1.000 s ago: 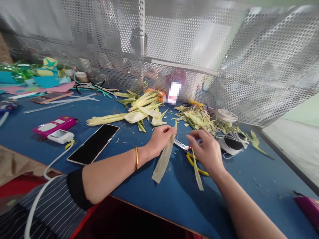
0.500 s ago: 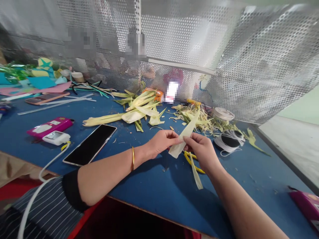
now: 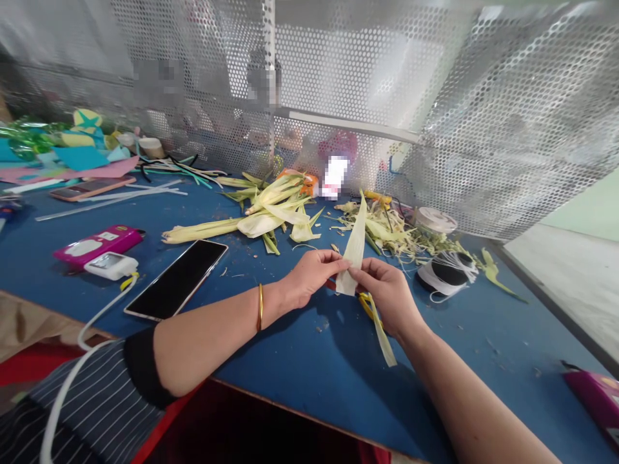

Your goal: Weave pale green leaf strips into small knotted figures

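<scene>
Between my hands, a pale corn husk strip (image 3: 356, 241) stands nearly upright above the blue table, its narrow tip pointing away from me. My left hand (image 3: 312, 276) pinches its left edge near the wide lower end. From the other side, my right hand (image 3: 387, 287) pinches the same husk between thumb and fingers. Below my right hand lies a yellow-handled tool (image 3: 366, 305), mostly covered, so its kind is unclear. A second narrow husk strip (image 3: 383, 335) lies beside it, partly under the hand. Beyond my hands rests a bundle of corn husks (image 3: 271, 216).
A black phone (image 3: 178, 280) and a magenta box (image 3: 99, 246) with a white corded device (image 3: 112, 265) lie left. Shredded husk scraps (image 3: 391, 231) and a spool of white string (image 3: 445, 273) sit right. A perforated metal screen (image 3: 348, 77) borders the table's back.
The husk has turned from a rightward slant to nearly upright, its tip swinging left. Both hands keep their pinch on it, almost in the same place.
</scene>
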### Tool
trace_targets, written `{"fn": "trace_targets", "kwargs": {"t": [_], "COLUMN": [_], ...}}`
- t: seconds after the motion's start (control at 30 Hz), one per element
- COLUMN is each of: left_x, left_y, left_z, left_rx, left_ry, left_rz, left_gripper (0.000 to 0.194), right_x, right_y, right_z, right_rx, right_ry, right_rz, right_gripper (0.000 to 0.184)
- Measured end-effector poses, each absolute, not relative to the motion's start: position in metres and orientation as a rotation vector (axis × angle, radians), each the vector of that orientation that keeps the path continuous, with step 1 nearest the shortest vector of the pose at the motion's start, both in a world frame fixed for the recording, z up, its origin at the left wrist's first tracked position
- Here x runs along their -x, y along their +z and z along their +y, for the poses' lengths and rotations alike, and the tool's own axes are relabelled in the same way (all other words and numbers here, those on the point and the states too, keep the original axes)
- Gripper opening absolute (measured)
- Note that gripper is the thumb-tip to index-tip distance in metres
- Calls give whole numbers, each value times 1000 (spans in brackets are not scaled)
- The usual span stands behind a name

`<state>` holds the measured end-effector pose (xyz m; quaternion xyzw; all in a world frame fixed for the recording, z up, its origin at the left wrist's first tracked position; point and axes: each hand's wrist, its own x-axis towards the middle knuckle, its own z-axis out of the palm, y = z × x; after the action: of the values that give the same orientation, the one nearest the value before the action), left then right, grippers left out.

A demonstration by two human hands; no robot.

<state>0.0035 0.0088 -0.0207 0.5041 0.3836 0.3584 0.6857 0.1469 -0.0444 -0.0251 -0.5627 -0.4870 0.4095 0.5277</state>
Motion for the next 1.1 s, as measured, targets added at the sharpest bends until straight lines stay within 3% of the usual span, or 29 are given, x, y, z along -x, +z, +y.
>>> {"fn": "trace_targets", "kwargs": {"t": [0.57, 0.87, 1.1], "left_x": [-3, -3, -3], "left_y": [-25, -27, -20], "left_z": [9, 13, 12], "left_rx": [-958, -824, -781], "left_ry": [669, 601, 623], "left_rz": [711, 671, 667], "left_gripper": [40, 28, 16], "right_x": [-143, -147, -149], "right_y": [-27, -26, -27], "right_z": [-45, -43, -42], "right_rx": [1129, 1026, 1037], "right_ry": [1297, 1495, 1401], "right_rz": [-930, -833, -896], "right_gripper": [29, 28, 24]}}
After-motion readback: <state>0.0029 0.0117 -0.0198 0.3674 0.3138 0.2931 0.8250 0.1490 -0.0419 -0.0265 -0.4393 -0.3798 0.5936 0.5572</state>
